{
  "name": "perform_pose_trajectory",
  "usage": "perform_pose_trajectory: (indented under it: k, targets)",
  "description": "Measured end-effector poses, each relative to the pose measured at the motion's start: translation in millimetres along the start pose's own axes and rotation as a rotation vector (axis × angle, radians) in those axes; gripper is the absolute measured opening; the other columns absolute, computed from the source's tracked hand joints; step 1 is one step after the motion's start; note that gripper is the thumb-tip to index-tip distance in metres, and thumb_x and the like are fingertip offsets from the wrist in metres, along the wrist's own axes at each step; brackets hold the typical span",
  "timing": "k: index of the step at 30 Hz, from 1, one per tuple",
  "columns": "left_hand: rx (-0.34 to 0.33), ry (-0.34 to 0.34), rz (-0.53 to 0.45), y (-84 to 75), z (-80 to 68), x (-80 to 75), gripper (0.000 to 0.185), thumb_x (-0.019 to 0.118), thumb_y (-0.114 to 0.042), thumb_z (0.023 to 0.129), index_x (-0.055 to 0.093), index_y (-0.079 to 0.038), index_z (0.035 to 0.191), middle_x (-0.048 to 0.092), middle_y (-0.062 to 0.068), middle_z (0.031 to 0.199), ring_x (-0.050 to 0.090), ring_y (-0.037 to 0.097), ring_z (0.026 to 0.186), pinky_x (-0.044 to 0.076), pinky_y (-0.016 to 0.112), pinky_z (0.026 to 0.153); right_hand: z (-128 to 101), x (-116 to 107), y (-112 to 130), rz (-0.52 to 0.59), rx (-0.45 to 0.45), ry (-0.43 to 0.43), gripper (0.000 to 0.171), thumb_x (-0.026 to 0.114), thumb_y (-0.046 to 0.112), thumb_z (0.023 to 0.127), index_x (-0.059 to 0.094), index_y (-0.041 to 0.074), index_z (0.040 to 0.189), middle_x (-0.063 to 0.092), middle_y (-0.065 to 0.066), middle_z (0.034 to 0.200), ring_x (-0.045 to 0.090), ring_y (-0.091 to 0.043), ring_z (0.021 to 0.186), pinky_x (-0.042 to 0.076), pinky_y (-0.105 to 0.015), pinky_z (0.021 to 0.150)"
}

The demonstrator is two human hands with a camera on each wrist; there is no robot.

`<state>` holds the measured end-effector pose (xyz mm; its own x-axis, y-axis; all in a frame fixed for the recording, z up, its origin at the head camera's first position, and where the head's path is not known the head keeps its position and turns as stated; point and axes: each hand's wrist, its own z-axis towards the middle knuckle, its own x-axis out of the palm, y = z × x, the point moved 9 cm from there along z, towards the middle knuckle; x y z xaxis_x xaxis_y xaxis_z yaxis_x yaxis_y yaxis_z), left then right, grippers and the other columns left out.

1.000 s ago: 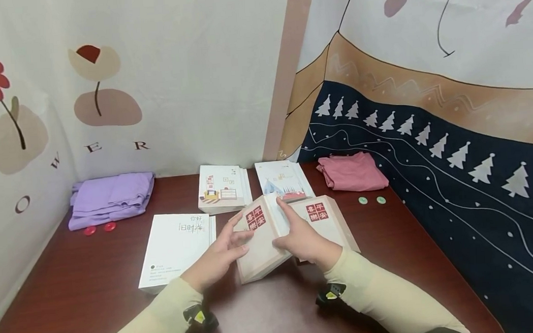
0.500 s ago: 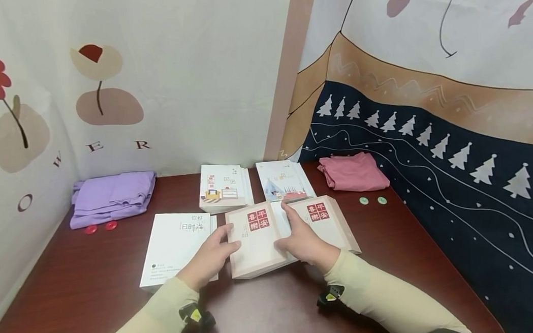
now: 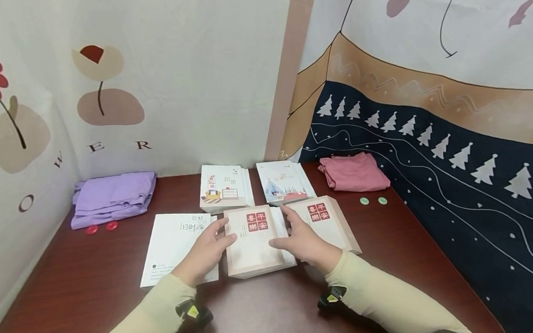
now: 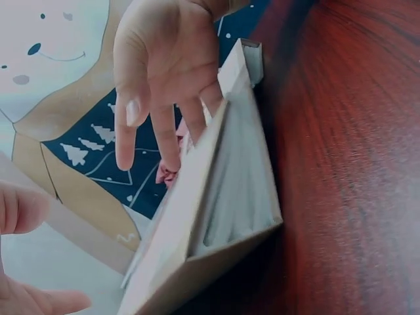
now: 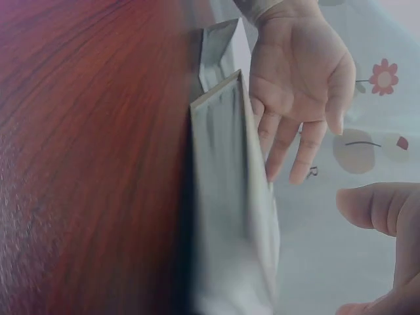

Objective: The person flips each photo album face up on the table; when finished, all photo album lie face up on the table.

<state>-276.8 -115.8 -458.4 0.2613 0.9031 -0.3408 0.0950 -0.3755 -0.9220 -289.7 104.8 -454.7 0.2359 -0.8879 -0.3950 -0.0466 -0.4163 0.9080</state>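
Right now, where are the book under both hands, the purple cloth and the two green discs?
book [image 3: 253, 241], head view, middle of its beige cover.
purple cloth [image 3: 112, 197], head view, its folded top.
green discs [image 3: 364, 200], head view, the left disc.

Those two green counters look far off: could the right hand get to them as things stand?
Probably yes. The right hand rests by the beige book, and bare table lies between it and the green counters; nothing blocks.

My left hand [image 3: 204, 252] and right hand [image 3: 304, 241] flank the beige book [image 3: 251, 241], fingers [image 3: 219, 227] resting on its cover. Second beige book [image 3: 327, 221] just right; white book [image 3: 176, 246] left, on worktop [image 3: 95, 294].
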Motion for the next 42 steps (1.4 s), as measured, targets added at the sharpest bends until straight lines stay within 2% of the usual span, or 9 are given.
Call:
perform_pose_trajectory:
  k: [4, 9, 14, 17, 21, 24, 32, 38, 42]
  targets:
    - [0.019, -0.028, -0.014, -9.2, -0.6, -2.5, 0.068, 0.053, -0.023, 0.108, 0.024, 0.001, 0.165, 0.027, 0.029, 0.169, 0.028, 0.044, 0.157, 0.029, 0.057, 0.124, -2.1, -18.0, 7.1, -0.003, -0.036, -0.025, 0.095, 0.081, 0.014, 0.090, 0.026, 0.014, 0.167, 0.022, -0.030, 0.170, 0.032, -0.056, 0.151, 0.037, -0.064, 0.119]
    - [0.054, -0.076, -0.024, -19.9, 2.5, 1.3, 0.064, 0.049, -0.024, 0.109, 0.026, -0.004, 0.166, 0.025, 0.025, 0.171, 0.027, 0.043, 0.158, 0.028, 0.058, 0.125, 2.2, -50.5, 6.9, -0.110, -0.058, -0.053, 0.081, 0.081, 0.020, 0.092, 0.039, 0.021, 0.162, 0.032, -0.025, 0.168, 0.034, -0.049, 0.152, 0.035, -0.067, 0.119]
    - [0.108, -0.051, -0.081, -28.3, 11.2, 23.3, 0.060, 0.051, -0.020, 0.109, 0.033, -0.001, 0.163, 0.030, 0.024, 0.169, 0.036, 0.045, 0.153, 0.032, 0.060, 0.123, 4.1, -88.0, -9.2, -0.287, -0.019, -0.090, 0.086, 0.080, 0.029, 0.093, 0.035, 0.011, 0.164, 0.039, -0.028, 0.163, 0.043, -0.045, 0.147, 0.037, -0.063, 0.119]
    - [0.124, -0.021, -0.115, -31.0, 17.0, 40.7, 0.059, 0.054, -0.018, 0.107, 0.037, 0.002, 0.160, 0.038, 0.027, 0.165, 0.043, 0.046, 0.149, 0.034, 0.062, 0.121, 2.9, -106.2, -21.6, -0.309, 0.025, -0.095, 0.091, 0.079, 0.031, 0.094, 0.028, 0.007, 0.166, 0.035, -0.028, 0.165, 0.039, -0.045, 0.151, 0.033, -0.062, 0.123]
    - [0.103, 0.041, -0.197, -31.9, 26.1, 65.8, 0.056, 0.053, -0.016, 0.108, 0.038, 0.006, 0.157, 0.043, 0.030, 0.159, 0.045, 0.046, 0.146, 0.039, 0.061, 0.119, -0.5, -123.7, -37.7, -0.296, 0.092, -0.078, 0.093, 0.078, 0.031, 0.094, 0.025, 0.007, 0.167, 0.030, -0.024, 0.169, 0.030, -0.044, 0.156, 0.027, -0.063, 0.125]
    - [0.067, 0.107, -0.282, -32.8, 33.3, 85.2, 0.055, 0.050, -0.015, 0.109, 0.036, 0.008, 0.157, 0.042, 0.033, 0.158, 0.044, 0.048, 0.147, 0.040, 0.057, 0.119, -2.0, -131.4, -48.9, -0.288, 0.124, -0.058, 0.093, 0.078, 0.031, 0.094, 0.026, 0.007, 0.167, 0.031, -0.023, 0.169, 0.031, -0.044, 0.155, 0.028, -0.064, 0.124]
    - [-0.065, 0.285, -0.512, -35.1, 46.2, 134.6, 0.060, 0.041, -0.022, 0.114, 0.023, 0.009, 0.162, 0.027, 0.037, 0.164, 0.034, 0.052, 0.151, 0.032, 0.056, 0.124, -2.5, -136.1, -64.7, -0.281, 0.162, -0.020, 0.093, 0.081, 0.030, 0.094, 0.027, 0.008, 0.167, 0.039, -0.030, 0.162, 0.044, -0.046, 0.144, 0.043, -0.063, 0.114]
    - [-0.141, 0.309, -0.616, -33.5, 52.5, 155.5, 0.063, 0.039, -0.020, 0.113, 0.012, 0.007, 0.164, 0.026, 0.042, 0.161, 0.028, 0.057, 0.152, 0.028, 0.060, 0.125, -1.0, -136.9, -65.6, -0.298, 0.167, -0.022, 0.092, 0.080, 0.030, 0.094, 0.029, 0.007, 0.166, 0.041, -0.032, 0.161, 0.046, -0.046, 0.142, 0.046, -0.062, 0.111]
    - [-0.149, 0.289, -0.614, -32.2, 58.6, 162.5, 0.070, 0.044, -0.003, 0.105, 0.009, 0.004, 0.166, 0.026, 0.040, 0.160, 0.036, 0.054, 0.149, 0.031, 0.059, 0.124, -0.3, -137.0, -64.1, -0.292, 0.163, -0.027, 0.090, 0.080, 0.029, 0.094, 0.031, 0.006, 0.166, 0.044, -0.031, 0.159, 0.052, -0.042, 0.135, 0.051, -0.056, 0.106]
